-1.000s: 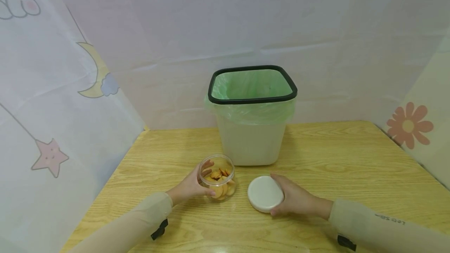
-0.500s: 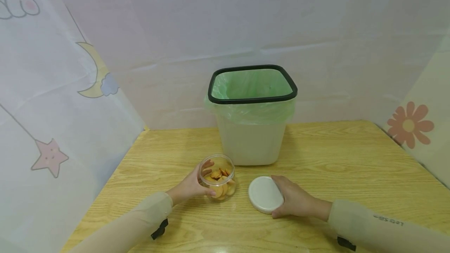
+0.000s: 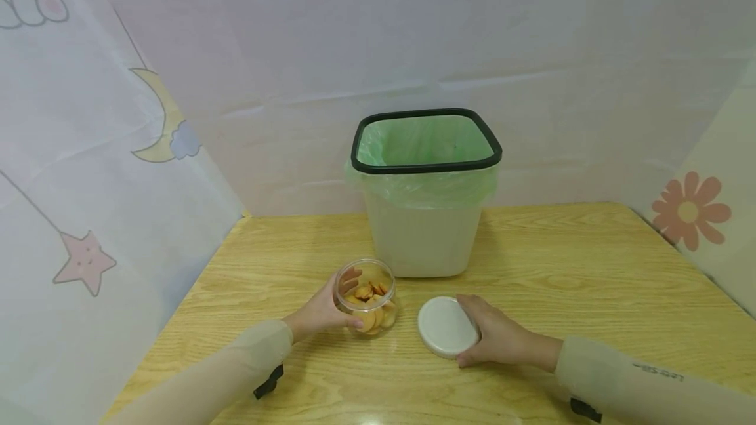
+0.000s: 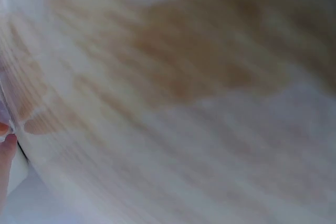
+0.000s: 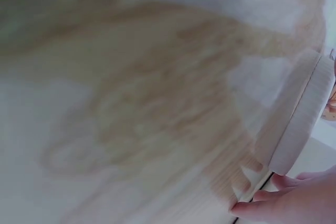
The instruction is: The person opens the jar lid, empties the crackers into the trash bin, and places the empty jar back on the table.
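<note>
A small clear jar [image 3: 366, 299] with several round orange biscuits stands open on the wooden table [image 3: 590, 267]. My left hand [image 3: 321, 312] grips it from the left, fingers curled round its side. To its right a round white lid [image 3: 447, 326] lies flat on the table, and my right hand [image 3: 499, 340] holds its right edge with thumb and fingers. In the right wrist view the lid's rim [image 5: 302, 119] shows close up with my fingertips [image 5: 268, 203] below it. The left wrist view is a blur of wood grain.
A cream waste bin [image 3: 424, 192] with a black rim and a green liner stands just behind the jar and lid. Pale printed curtains close in the table at the left, back and right. Bare tabletop lies to the right of the bin.
The lid has settled a little lower and flatter on the table under my right hand. My left hand and the jar have stayed in place.
</note>
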`<state>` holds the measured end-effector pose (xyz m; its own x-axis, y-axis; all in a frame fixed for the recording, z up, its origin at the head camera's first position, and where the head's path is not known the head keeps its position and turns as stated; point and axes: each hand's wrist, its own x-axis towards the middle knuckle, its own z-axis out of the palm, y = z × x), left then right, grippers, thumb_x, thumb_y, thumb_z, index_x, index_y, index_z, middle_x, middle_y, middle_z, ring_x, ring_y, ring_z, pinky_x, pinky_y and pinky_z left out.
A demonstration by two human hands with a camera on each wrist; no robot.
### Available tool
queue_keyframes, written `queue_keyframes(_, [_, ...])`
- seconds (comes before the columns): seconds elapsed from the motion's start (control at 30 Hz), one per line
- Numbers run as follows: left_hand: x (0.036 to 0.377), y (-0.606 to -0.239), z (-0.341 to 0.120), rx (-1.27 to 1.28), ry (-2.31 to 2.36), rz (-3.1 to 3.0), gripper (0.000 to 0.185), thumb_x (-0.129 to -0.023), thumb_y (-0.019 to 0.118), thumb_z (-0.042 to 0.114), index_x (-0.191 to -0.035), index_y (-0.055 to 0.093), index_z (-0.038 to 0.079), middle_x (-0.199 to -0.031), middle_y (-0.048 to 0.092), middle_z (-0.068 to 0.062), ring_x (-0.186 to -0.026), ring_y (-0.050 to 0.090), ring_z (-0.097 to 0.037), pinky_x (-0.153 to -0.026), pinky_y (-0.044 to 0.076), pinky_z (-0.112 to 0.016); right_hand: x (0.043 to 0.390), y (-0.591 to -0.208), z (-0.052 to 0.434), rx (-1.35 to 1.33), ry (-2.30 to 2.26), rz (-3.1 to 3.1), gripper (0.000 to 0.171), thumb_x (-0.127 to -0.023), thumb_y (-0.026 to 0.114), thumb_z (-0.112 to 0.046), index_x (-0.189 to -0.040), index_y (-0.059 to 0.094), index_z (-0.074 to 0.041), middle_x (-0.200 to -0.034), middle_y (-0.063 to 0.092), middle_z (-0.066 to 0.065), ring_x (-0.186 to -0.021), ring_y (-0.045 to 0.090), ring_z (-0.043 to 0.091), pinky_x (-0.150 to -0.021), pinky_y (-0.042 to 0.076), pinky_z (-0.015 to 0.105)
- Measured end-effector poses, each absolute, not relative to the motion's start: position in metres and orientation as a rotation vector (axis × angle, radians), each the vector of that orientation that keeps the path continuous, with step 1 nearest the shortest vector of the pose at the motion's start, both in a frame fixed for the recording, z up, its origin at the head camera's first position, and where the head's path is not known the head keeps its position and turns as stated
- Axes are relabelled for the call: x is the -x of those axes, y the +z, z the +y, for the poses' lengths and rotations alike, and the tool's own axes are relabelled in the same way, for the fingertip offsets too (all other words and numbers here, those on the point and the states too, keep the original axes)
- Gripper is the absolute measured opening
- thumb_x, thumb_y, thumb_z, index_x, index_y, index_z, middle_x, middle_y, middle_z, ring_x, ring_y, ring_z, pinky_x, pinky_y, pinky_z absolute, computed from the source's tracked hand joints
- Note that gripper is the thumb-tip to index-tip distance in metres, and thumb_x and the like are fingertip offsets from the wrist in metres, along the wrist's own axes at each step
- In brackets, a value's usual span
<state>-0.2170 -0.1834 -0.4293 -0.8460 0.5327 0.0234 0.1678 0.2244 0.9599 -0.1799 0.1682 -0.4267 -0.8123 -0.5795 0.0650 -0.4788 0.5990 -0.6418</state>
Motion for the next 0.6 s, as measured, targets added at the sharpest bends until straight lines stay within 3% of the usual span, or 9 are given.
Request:
queue_keyframes(0.23, [0.2186,-0.4297,-0.1853,-0.697,1.655,2.186,0.110,-0.077,0.085,0.019,-0.154,0.008,0.004,-0.157,0.017,-0.022,-0.142,0.017,-0.044,-0.111,0.024,-0.056,0.1783,-0.4232,0.1712,0.827,-1.085,2.589,0.109,-0.069,0.089,-0.032,-0.142,0.025,0.017,-0.140,0.027,0.045,-0.127,0.030,0.062,-0.097,0.031,0.071])
queue_keyframes(0.47, [0.2207,-0.4294,-0.1843,-0.686,1.671,2.162,0.109,-0.075,0.085,0.010,-0.154,0.009,0.004,-0.160,0.008,-0.019,-0.145,0.009,-0.039,-0.113,0.018,-0.055,0.1776,-0.4227,0.1718,0.812,-1.102,2.583,0.108,-0.069,0.088,-0.031,-0.142,0.024,0.017,-0.141,0.026,0.044,-0.127,0.031,0.061,-0.097,0.031,0.070])
queue_keyframes(0.6, [0.2213,-0.4288,-0.1846,-0.686,1.656,2.163,0.110,-0.075,0.085,0.010,-0.153,0.008,0.004,-0.160,0.010,-0.018,-0.145,0.011,-0.039,-0.114,0.017,-0.055,0.1779,-0.4229,0.1715,0.803,-1.107,2.574,0.107,-0.070,0.088,-0.030,-0.142,0.024,0.017,-0.142,0.026,0.043,-0.128,0.030,0.061,-0.099,0.030,0.070])
